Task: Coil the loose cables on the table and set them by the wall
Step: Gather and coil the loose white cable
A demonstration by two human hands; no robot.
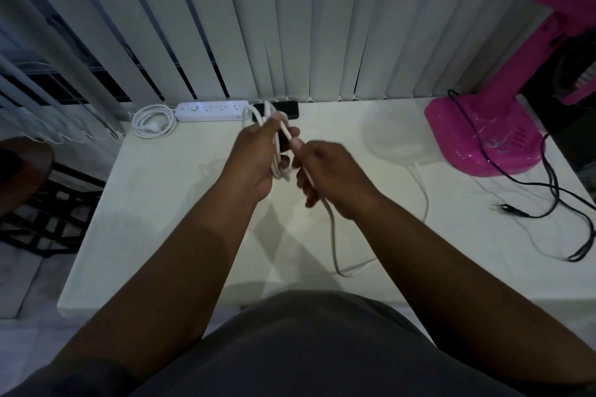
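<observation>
White cable (333, 235): left hand (254, 161) is closed round a bundle of loops held above mid-desk, right hand (329, 177) pinches the running length just beside the bundle, with a pale pinkish end or sleeve showing between the 2 hands. Slack drops from the right hand, bends on the desk (167, 203) near the front edge, then runs back up to the round white device (392, 135) further right

Handling, my read: light, soft and round-jacketed, probably a bit slick, so loops will try to spring open. Best hold is the crossing point of the loops with the left hand, right hand feeding slack near it. No sharp kinks at the device end. The device may drag if the slack is pulled hard

Looks: thin, white, smooth, no visible knots. Motion blur hides the loop count

Outward: 1 white cord (153, 122) is coiled next to the power strip (213, 110) at the blinds (290, 26), so that one looks done. A dark flat object (287, 106) sits behind the hands at the back edge; can't tell what it is. Black cable (548, 177) from the pink fan base (480, 135) sprawls loose on the right of the desk, plug (503, 207) lying free, not yet coiled
</observation>
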